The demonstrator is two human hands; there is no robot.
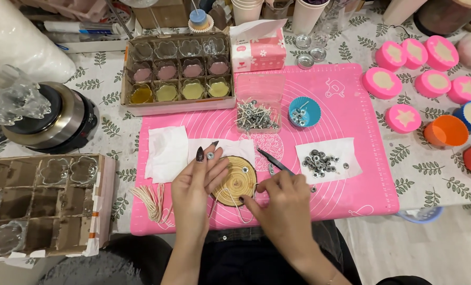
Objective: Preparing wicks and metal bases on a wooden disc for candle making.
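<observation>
My left hand [196, 187] pinches a small round metal wick tab [210, 155] between thumb and fingertip, just left of a round wooden slice [236, 182] on the pink silicone mat [346, 132]. My right hand [280, 203] rests at the slice's lower right edge with its fingers curled on a thin pale wick string [240, 214] that loops down off the slice. Another metal tab [244, 170] lies on the slice. Black tweezers [274, 160] lie on the mat just above my right hand.
White tissue [166, 153] lies left of the slice, a bundle of wick strings [151, 200] below it. A tissue with several metal tabs [322, 161], a blue cup [304, 111] and a clear box of wicks [257, 105] sit nearby. Cardboard trays of glass holders [177, 71] and pink moulds [433, 84] surround the mat.
</observation>
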